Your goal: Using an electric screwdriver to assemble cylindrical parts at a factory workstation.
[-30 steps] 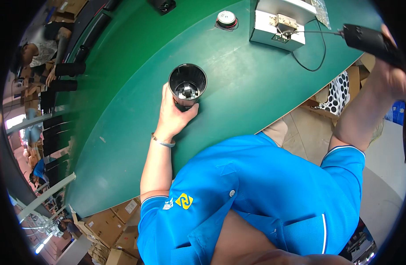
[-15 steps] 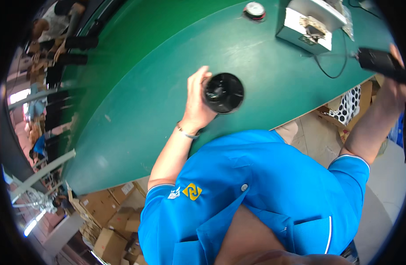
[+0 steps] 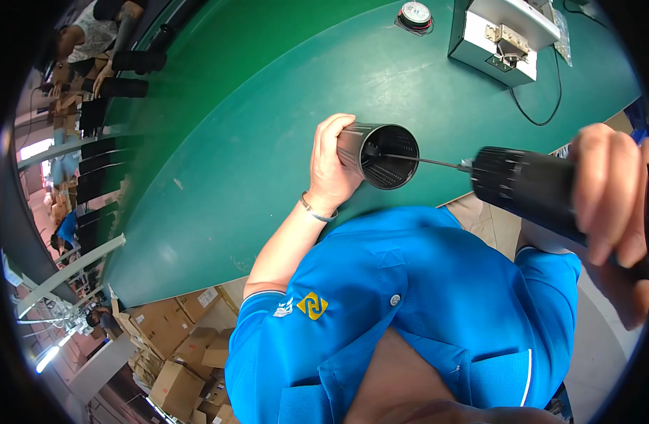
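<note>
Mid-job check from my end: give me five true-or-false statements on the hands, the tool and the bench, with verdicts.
1. The left hand holds a black cylinder. True.
2. The right hand is empty. False: the right hand grips a black power screwdriver.
3. The screwdriver's thin shaft reaches into the cylinder's open end. True.
4. The white-topped round part sits inside the cylinder. False: the round part lies on the green bench, apart from the cylinder.
5. A black cable loops on the bench beside the white box. True.
</note>
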Tool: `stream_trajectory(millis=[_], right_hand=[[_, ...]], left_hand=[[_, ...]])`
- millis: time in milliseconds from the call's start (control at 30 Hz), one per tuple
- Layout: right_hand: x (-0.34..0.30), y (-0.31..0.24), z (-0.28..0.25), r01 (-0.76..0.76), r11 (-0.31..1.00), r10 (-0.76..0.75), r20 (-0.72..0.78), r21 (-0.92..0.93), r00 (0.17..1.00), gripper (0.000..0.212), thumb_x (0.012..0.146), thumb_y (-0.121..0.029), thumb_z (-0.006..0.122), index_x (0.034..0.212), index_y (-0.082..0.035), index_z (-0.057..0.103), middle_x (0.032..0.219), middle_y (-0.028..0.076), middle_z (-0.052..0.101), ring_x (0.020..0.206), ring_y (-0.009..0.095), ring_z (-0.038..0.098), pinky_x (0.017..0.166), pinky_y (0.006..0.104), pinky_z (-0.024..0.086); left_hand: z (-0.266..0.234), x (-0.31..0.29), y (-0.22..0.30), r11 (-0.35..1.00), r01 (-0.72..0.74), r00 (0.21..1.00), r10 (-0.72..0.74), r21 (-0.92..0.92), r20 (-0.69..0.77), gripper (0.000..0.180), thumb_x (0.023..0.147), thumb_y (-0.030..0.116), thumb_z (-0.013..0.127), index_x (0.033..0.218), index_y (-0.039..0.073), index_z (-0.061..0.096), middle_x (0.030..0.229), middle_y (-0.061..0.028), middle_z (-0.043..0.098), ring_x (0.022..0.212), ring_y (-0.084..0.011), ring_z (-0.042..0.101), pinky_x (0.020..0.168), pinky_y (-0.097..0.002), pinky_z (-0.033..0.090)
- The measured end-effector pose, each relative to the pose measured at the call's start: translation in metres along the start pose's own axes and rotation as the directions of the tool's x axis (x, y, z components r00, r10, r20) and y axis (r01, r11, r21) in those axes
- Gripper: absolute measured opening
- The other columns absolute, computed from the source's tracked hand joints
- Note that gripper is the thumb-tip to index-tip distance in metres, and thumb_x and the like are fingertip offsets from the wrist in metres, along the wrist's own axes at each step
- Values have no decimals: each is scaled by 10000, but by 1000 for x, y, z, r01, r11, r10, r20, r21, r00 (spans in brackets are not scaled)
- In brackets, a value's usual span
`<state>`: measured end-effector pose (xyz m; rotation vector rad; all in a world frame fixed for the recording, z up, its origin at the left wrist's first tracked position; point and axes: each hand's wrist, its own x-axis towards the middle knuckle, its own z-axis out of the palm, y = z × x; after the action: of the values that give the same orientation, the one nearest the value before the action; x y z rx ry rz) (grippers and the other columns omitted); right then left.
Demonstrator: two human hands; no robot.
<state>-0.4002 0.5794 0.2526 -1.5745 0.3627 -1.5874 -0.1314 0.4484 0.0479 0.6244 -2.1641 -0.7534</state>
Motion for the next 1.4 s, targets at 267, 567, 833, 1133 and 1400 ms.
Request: stream_trajectory(millis=[267,567,833,1133,1400], right_hand=[[3,43,8,26,999,-24,50,-39,998,538,748,-258,764,1172,-77,486,805,-22,594,670,114,599,649,270,496],[8,57,8,56,996,-52,70,-64,996,631,711,-263,794,1211,-87,451,842,-6,593,689,134,607,652,274,491],[13,77,13,46,993,-39,65,-107,997,720,683,-271,821,1251,-100,413,867,2,595,691,142,619,635,267,488],[8,57,3,110,993,-107,82,-42,991,710,721,-320,789,1262,-82,395,879,16,591,722,147,626,647,268,496],[6,45,3,112,993,-110,76,-26,991,666,760,-336,739,1265,-68,397,895,31,583,741,164,611,661,290,483]], left_hand=[[0,-4,-3,999,25,1000,-25,-32,-2,678,600,32,819,1188,46,481,1168,-126,535,1075,-266,541,918,-332,469],[1,-1,0,999,32,999,-33,-35,-11,761,522,0,837,1182,52,462,1136,-136,547,1030,-312,547,883,-369,472],[-1,0,1,999,23,1000,-23,-31,-8,770,509,15,855,1175,52,469,1136,-134,547,1027,-309,550,884,-365,474],[-2,-2,-3,998,55,998,-55,-44,-15,688,569,35,843,1165,54,500,1144,-115,550,1056,-265,551,904,-332,469],[-2,-2,-2,997,61,998,-61,-47,-11,709,554,24,846,1168,55,492,1137,-120,551,1048,-273,554,894,-340,475]])
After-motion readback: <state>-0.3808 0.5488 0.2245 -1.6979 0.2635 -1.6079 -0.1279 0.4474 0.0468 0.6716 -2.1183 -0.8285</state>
